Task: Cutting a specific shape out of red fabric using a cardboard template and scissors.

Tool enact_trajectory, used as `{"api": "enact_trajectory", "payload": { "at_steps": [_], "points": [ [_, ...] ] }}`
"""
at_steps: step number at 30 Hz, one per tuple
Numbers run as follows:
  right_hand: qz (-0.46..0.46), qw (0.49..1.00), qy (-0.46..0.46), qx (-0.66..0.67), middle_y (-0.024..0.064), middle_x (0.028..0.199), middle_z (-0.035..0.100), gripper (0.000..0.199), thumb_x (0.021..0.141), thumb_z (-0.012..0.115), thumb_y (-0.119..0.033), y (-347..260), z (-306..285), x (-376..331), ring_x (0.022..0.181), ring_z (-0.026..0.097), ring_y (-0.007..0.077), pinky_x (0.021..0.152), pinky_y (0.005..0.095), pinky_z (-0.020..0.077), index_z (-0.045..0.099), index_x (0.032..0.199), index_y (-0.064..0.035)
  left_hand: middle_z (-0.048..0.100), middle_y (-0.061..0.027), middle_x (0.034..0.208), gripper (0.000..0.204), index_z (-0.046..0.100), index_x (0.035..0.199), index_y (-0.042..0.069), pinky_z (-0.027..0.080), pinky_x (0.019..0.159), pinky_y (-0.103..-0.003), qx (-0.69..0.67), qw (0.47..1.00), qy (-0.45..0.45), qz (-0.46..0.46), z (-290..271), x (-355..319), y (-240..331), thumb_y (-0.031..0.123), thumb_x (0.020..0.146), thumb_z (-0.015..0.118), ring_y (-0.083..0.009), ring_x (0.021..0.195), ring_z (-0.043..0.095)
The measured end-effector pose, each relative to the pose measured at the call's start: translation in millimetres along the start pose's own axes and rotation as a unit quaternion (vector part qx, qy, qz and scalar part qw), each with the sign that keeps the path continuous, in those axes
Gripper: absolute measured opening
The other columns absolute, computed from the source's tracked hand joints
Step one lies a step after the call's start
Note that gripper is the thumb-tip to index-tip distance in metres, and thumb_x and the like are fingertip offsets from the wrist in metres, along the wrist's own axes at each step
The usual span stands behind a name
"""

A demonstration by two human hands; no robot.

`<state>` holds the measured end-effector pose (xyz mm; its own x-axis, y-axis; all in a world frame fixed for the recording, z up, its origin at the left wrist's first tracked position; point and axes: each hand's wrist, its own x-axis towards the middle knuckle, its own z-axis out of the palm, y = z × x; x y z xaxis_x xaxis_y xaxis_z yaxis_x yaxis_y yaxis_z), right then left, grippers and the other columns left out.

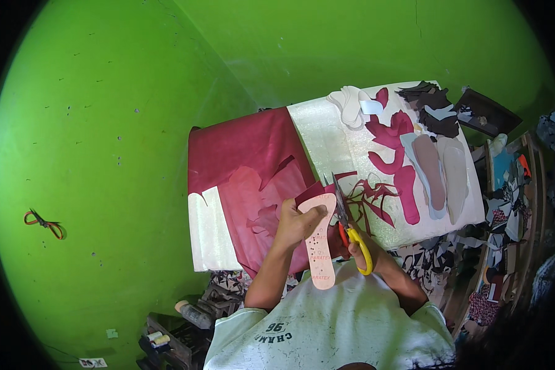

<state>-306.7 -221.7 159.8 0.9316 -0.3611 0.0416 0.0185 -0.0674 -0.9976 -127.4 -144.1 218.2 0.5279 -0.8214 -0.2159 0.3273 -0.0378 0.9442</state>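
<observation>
My left hand (pixel 295 223) is closed on a beige insole (pixel 320 246) dotted with small holes, its thumb pressed on the wide upper end. Dark red sheet material (pixel 308 193) shows behind that end, held in the same grip. Scissors (pixel 340 200) with yellow and red-orange handles are in my right hand (pixel 367 245), whose fingers are partly hidden by the handles. The blades point away from me, spread apart, just right of the insole's upper end. Thin dark red offcuts (pixel 376 200) lie beyond them on the table.
A large dark red sheet (pixel 243 148) covers the left of the white table (pixel 327 132). Cut dark red pieces (pixel 406 194), grey and mauve sole shapes (pixel 428 169) and black pieces (pixel 439 120) lie at right. Another pair of scissors (pixel 43 224) hangs on the green wall. Scraps crowd a wooden rack (pixel 524 216).
</observation>
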Motion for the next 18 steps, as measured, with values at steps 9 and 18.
{"api": "enact_trajectory", "payload": {
  "at_steps": [9,18],
  "points": [
    [0.052,0.985,-0.058,0.152,0.0051,0.081,0.042,0.076,0.077,0.044,-0.068,-0.1,4.4,-3.1,0.060,0.043,0.0101,0.051,0.0238,0.0384,0.033,0.109,-0.0002,0.065,-0.0097,0.073,0.013,0.062,0.087,-0.004,0.048,0.049,-0.025,0.004,1.000,-0.023,-0.006,-4.0,-0.1,2.0,-0.001,0.074,0.060,-0.0135,0.056,0.060],
    [0.141,0.942,-0.039,0.301,0.0017,0.084,0.045,0.047,0.088,0.046,-0.050,1.1,-0.6,-4.1,0.063,0.044,0.0047,0.052,0.0157,0.0409,0.040,0.104,-0.0068,0.064,-0.0068,0.071,0.012,0.064,0.084,-0.004,0.045,0.048,-0.024,0.037,0.998,-0.036,-0.027,-1.3,-0.8,19.8,-0.002,0.073,0.061,-0.0109,0.055,0.058]
  ]
}}
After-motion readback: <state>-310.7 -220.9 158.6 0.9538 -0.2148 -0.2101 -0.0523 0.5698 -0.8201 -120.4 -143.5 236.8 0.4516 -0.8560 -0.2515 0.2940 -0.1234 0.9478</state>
